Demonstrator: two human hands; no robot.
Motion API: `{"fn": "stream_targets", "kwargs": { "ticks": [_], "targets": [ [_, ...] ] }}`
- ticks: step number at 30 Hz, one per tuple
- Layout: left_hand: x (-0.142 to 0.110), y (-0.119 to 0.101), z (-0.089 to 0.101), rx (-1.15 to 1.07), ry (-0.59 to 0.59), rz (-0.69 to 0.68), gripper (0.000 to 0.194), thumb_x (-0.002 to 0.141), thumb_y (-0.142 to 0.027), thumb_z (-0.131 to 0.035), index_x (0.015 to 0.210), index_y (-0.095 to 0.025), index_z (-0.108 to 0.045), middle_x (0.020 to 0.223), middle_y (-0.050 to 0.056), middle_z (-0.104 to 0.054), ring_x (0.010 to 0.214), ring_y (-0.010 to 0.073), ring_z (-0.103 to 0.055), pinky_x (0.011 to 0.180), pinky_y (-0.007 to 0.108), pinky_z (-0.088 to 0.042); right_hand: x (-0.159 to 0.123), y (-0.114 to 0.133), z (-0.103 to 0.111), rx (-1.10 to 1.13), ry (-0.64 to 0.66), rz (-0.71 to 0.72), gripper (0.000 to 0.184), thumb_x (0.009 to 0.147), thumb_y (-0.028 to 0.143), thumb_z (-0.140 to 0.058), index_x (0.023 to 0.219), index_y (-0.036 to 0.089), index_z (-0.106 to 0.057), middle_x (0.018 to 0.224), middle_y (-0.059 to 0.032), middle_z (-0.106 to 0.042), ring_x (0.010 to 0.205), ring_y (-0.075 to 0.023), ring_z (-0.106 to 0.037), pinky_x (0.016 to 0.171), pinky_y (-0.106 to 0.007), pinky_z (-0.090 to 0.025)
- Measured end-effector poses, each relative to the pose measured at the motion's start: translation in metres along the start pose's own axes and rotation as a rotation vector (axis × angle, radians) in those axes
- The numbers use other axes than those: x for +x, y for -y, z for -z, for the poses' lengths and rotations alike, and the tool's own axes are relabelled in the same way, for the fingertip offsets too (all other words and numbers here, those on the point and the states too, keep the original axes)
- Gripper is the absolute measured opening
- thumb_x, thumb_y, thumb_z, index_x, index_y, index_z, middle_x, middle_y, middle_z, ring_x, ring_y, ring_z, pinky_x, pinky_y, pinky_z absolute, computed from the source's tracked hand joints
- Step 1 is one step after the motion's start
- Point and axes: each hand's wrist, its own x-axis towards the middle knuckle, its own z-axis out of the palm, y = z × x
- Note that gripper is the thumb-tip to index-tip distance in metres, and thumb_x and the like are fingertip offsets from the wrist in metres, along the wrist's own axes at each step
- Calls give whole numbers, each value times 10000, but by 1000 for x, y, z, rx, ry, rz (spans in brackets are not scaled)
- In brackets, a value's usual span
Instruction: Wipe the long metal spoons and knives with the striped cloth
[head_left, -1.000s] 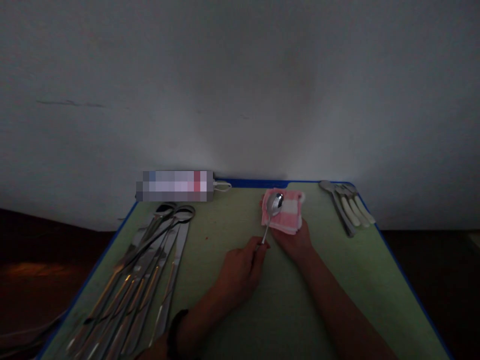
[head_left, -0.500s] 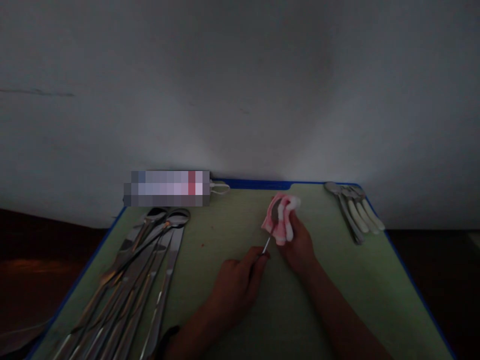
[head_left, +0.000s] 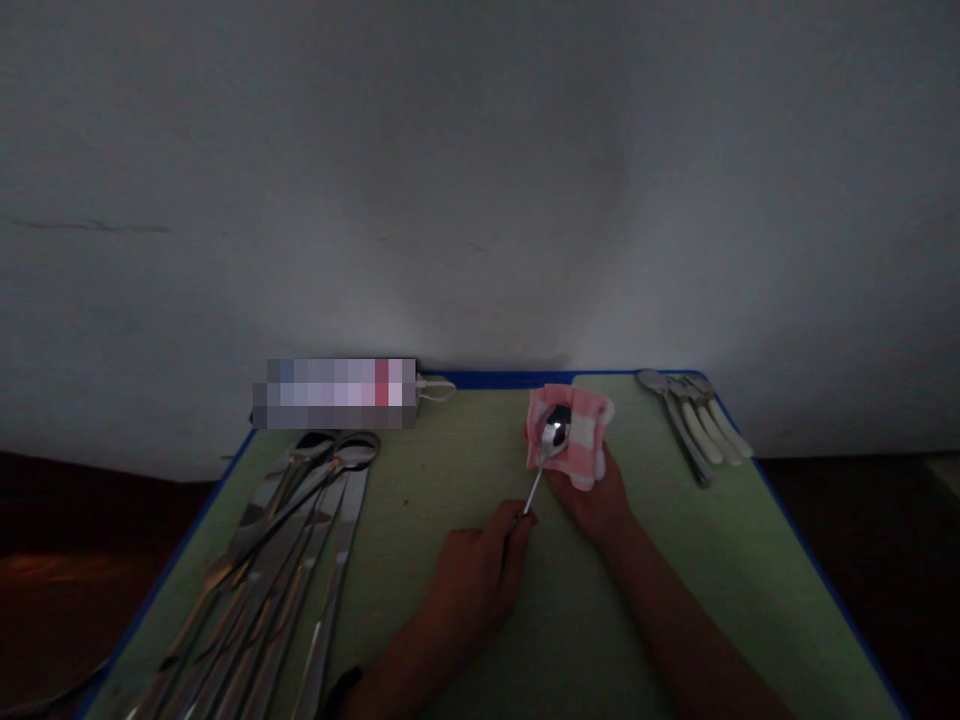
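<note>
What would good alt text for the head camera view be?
The left hand holds a metal spoon by its handle, its bowl over a pink-and-white checked cloth in the right hand. On the blue-edged green table, long spoons and knives lie at left, a grey spoon and white-handled cutlery at right.

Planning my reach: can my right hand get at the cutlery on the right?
Probably yes: only tabletop shows between your right hand and that cutlery, though the hand holds a pink cloth.
</note>
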Motion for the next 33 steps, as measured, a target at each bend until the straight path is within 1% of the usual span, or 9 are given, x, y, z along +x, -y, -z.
{"fn": "stream_targets", "kwargs": {
  "ticks": [2, 4, 8, 10, 13, 17, 24, 27, 33],
  "targets": [
    [0, -1, 0, 1, 0, 6, 279, 949, -302, -253, 1054, -220, -498, 805, 23, -693, 656, 172, -665, 612, 243, -454, 2, 4, -4, 92, 46, -27, 172, 668, 256, -661, 832, 248, -608, 801, -13, -632, 713, -179, -574, 651, -305, -478],
    [0, -2, 1, 24, 15, 20, 287, 951, -302, -250, 1062, -221, -502, 797, 28, -694, 669, 174, -666, 618, 243, -456, 5, 5, -10, 190, 84, -97, 181, 722, 309, -621, 886, 243, -584, 810, -14, -634, 675, -163, -587, 592, -286, -480],
    [0, -1, 0, 75, 58, 29, 290, 952, -310, -257, 1081, -225, -503, 795, 34, -699, 681, 185, -671, 626, 254, -457, 10, -1, -15, 289, 98, -203, 392, 668, 318, -694, 1020, 234, -541, 853, -27, -658, 696, -182, -632, 583, -296, -507],
    [0, 0, -1, 78, 53, 15, 291, 953, -315, -258, 1071, -220, -506, 779, 35, -697, 676, 186, -669, 621, 255, -454, 10, -3, -14, 303, 100, -226, 411, 659, 317, -706, 1028, 230, -548, 823, -23, -667, 690, -186, -642, 585, -298, -515],
    [-1, 1, -2, 68, 30, -3, 289, 955, -323, -256, 1047, -218, -509, 749, 29, -690, 641, 181, -661, 588, 248, -441, 9, -2, -12, 296, 103, -229, 355, 684, 338, -688, 998, 223, -571, 786, -15, -674, 657, -177, -644, 568, -288, -513],
    [-1, 0, 0, 57, 36, -16, 279, 953, -310, -261, 1042, -218, -509, 766, 31, -691, 647, 179, -658, 597, 248, -438, 8, -1, -13, 305, 88, -250, 255, 728, 405, -640, 870, 198, -597, 698, -16, -669, 643, -184, -648, 536, -276, -503],
    [-1, -1, 3, 18, 33, -48, 266, 955, -303, -269, 1036, -219, -508, 770, 14, -681, 651, 167, -648, 611, 241, -432, 8, -4, -16, 343, 50, -284, 308, 749, 484, -593, 798, 180, -607, 639, -30, -668, 631, -193, -658, 530, -287, -518],
    [-1, -1, 4, -7, 36, -37, 257, 953, -300, -279, 1016, -225, -517, 782, 9, -681, 658, 164, -647, 616, 237, -433, 9, -4, -15, 357, 93, -294, 305, 747, 472, -600, 832, 178, -608, 673, -38, -680, 642, -194, -662, 548, -294, -525],
    [-2, 0, 4, -23, 29, -40, 275, 957, -311, -268, 1032, -210, -513, 779, 16, -679, 671, 167, -646, 634, 247, -445, 11, 1, -10, 401, 181, -318, 312, 680, 323, -692, 944, 196, -586, 864, -50, -699, 725, -193, -668, 618, -302, -529]
  ]
}}
